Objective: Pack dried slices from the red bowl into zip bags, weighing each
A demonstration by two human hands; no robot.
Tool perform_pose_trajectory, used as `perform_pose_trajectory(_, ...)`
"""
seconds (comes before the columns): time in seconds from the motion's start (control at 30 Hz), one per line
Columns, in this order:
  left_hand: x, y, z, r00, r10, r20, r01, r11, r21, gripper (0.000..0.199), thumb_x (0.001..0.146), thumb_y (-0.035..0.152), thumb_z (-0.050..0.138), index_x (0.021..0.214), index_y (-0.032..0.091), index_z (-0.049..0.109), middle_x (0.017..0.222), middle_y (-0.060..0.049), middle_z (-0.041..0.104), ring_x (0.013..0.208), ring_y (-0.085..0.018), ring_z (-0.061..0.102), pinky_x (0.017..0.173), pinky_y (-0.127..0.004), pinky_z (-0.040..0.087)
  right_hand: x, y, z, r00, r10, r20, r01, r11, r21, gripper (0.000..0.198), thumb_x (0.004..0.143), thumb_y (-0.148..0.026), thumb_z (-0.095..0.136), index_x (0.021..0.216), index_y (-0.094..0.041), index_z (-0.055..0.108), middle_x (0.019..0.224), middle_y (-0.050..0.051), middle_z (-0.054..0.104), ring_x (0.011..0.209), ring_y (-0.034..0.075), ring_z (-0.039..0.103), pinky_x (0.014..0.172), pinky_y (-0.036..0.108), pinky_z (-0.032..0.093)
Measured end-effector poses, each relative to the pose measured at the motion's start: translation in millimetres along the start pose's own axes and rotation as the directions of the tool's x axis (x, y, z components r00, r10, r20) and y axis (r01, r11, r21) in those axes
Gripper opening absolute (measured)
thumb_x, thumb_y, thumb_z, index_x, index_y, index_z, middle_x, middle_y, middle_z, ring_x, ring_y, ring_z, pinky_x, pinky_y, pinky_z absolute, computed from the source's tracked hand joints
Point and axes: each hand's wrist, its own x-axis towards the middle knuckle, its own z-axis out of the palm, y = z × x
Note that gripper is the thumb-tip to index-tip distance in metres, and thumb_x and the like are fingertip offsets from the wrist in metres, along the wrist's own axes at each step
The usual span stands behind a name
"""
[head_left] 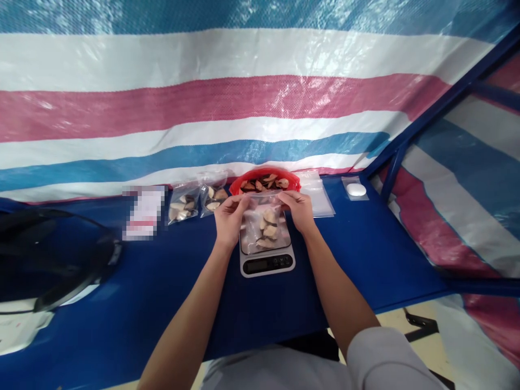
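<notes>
A clear zip bag [266, 230] with several pale, dark-edged dried slices in it is held by its top edge over a white kitchen scale [268, 265]. My left hand [230, 218] pinches the bag's upper left corner, and my right hand [298, 208] pinches the upper right. Whether the bag's bottom rests on the scale I cannot tell. Just behind the hands lies a red plastic bag [238, 187], open and full of brown slices. To its left are two filled clear bags, one nearer my left hand [213, 199] and another farther out [182, 206].
Flat clear bags [319, 195] lie right of the red bag. A small bag with a white oval object [356, 189] is farther right. At left are a blurred-out paper [144, 213] and a black rounded object [57, 254]. Striped sheeting [244, 97] hangs behind the blue table [365, 260].
</notes>
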Motion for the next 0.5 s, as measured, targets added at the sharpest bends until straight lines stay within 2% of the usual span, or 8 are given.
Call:
perform_pose_trajectory(0.2,-1,2,-1,1.0,-0.008,0.018,0.008,1.0,-0.011,0.028,0.076,0.046,0.081,0.08,0.019,0.076,0.071,-0.003,0.074,0.068,-0.018,0.07,0.071,-0.031,0.056,-2,2,-3,1.0,-0.013,-0.016,0.012,0.999,-0.03,0.036,0.071,-0.056,0.077,0.076,-0.021,0.077,0.075,0.004,0.075,0.065,0.019,0.07,0.061,0.033,0.061)
perform_pose_trajectory(0.33,-1,-1,-1,1.0,0.012,0.016,-0.011,0.998,-0.058,0.024,0.076,0.043,0.081,0.08,0.02,0.075,0.069,-0.002,0.073,0.067,-0.017,0.07,0.071,-0.031,0.056,-6,-4,-1,1.0,-0.03,-0.008,0.03,0.997,-0.071,0.038,0.072,-0.059,0.075,0.076,-0.021,0.075,0.075,0.004,0.075,0.071,0.021,0.072,0.062,0.032,0.061)
perform_pose_trajectory(0.5,-4,-5,-3,1.0,0.001,-0.013,-0.002,1.0,-0.026,0.019,0.079,0.039,0.078,0.08,0.02,0.075,0.072,-0.002,0.074,0.068,-0.017,0.07,0.071,-0.031,0.056,-13,-10,6,0.999,0.045,0.007,-0.044,0.996,-0.071,0.043,0.069,-0.061,0.077,0.087,-0.022,0.075,0.083,0.005,0.077,0.073,0.024,0.074,0.055,0.031,0.061)
